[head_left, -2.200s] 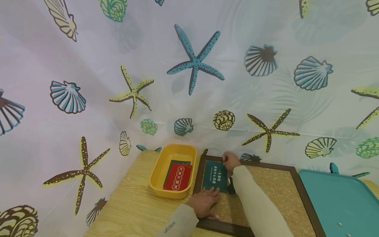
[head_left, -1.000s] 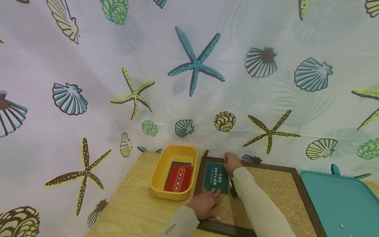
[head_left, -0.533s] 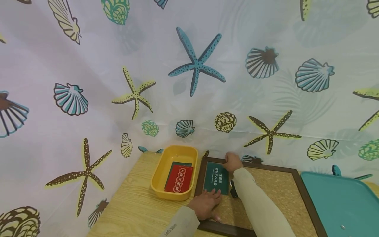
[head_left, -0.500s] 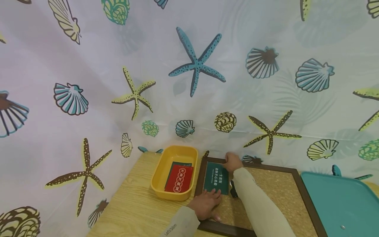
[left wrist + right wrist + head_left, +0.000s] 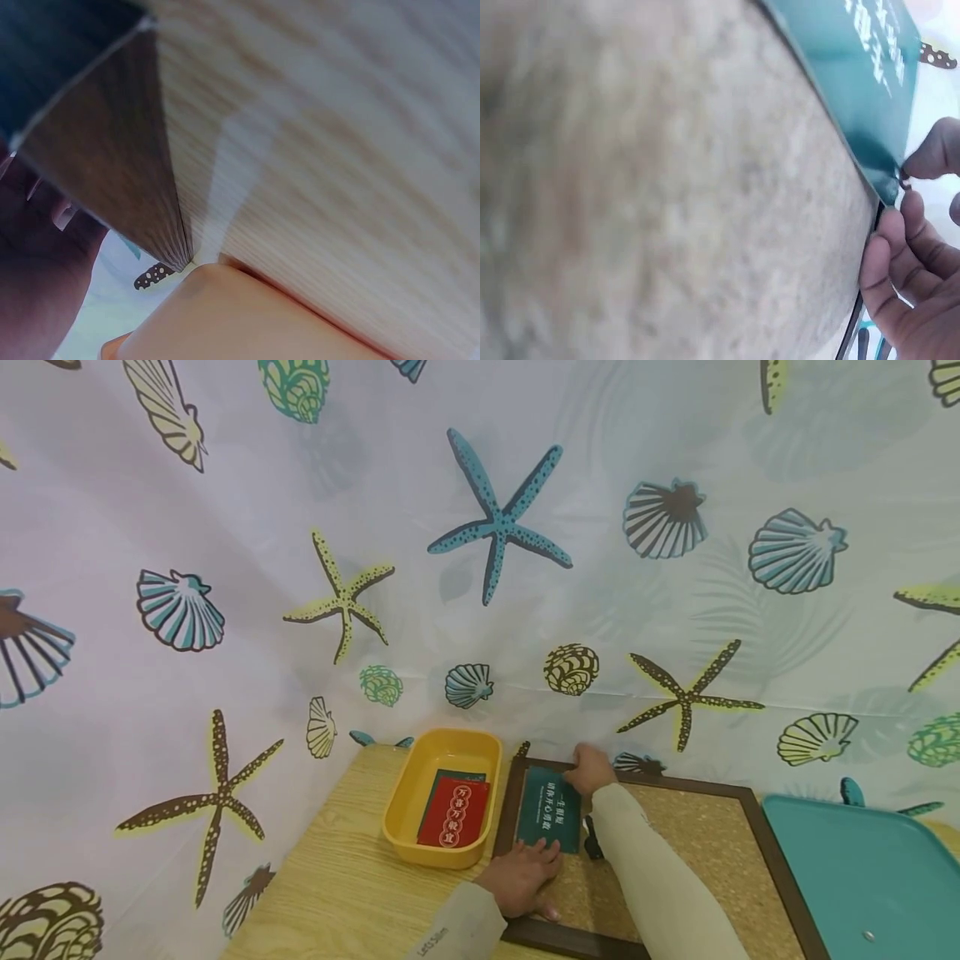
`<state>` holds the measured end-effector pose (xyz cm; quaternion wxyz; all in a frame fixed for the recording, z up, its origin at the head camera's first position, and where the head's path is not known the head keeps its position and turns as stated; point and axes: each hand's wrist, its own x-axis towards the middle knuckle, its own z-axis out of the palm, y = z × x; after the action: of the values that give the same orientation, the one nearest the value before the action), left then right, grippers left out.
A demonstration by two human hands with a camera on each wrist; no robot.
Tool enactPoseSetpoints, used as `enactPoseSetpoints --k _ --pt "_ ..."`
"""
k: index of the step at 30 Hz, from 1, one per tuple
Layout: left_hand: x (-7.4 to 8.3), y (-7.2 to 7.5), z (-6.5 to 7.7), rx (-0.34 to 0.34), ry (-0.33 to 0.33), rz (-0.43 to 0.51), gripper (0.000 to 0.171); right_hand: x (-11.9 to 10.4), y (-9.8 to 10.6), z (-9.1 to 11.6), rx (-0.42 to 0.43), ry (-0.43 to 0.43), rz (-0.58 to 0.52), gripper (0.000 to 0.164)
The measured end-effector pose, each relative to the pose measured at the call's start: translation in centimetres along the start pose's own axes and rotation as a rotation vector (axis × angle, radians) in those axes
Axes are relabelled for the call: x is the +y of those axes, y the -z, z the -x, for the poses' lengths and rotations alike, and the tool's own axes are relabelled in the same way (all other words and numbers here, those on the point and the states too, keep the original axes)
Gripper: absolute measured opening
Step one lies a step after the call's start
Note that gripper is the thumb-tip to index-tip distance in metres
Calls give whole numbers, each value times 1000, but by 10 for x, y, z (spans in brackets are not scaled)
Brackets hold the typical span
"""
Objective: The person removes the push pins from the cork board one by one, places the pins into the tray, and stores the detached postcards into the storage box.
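Observation:
A dark green card with white lettering lies on the upper left of a brown-framed corkboard. My left hand rests with fingers spread on the card's lower edge and the cork below. At the card's upper right corner, my right hand pinches a small shiny thumbtack between thumb and index finger. The other fingers bear against the corner and the board's edge in the right wrist view. In the left wrist view, the left hand is partly visible beside the dark wooden frame; its fingertips are mostly hidden.
A yellow basin left of the board holds a red card over a dark green one. To the right lies a teal tray with a small shiny piece on it. A shell-patterned curtain hangs close behind.
The head view has shifted slightly. Both hands stay in nearly the same places on the card, with only slight movement of the right fingers at its corner.

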<state>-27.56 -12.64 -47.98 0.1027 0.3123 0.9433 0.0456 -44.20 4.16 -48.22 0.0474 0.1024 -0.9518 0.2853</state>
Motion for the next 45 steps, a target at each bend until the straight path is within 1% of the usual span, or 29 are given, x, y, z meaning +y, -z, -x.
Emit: enactPoseSetpoints --k 4,9,18,28,33,38,40,43,45 --pt "-2 -1 -1 5 4 -10 76 3 1 -2 12 19 1 30" --pt "-2 -3 -1 0 1 -10 76 7 2 -1 11 22 -43 32" --pt "-1 -3 0 18 -14 -23 76 15 2 -3 26 -27 -156 31" --pt "-3 -5 1 49 -44 -40 76 16 6 3 37 -69 -217 29" --pt "-2 -4 1 63 -46 -58 75 19 5 2 41 -63 -251 28" --pt "0 -3 2 57 -36 -43 74 20 8 2 37 -59 -284 28" --pt "0 -2 2 51 -29 -31 74 20 10 2 34 -71 -291 28" --pt "1 -1 3 42 -25 -26 74 22 12 3 19 -82 -320 28" --pt "1 0 3 39 -23 -26 74 23 14 3 16 -75 -345 28"
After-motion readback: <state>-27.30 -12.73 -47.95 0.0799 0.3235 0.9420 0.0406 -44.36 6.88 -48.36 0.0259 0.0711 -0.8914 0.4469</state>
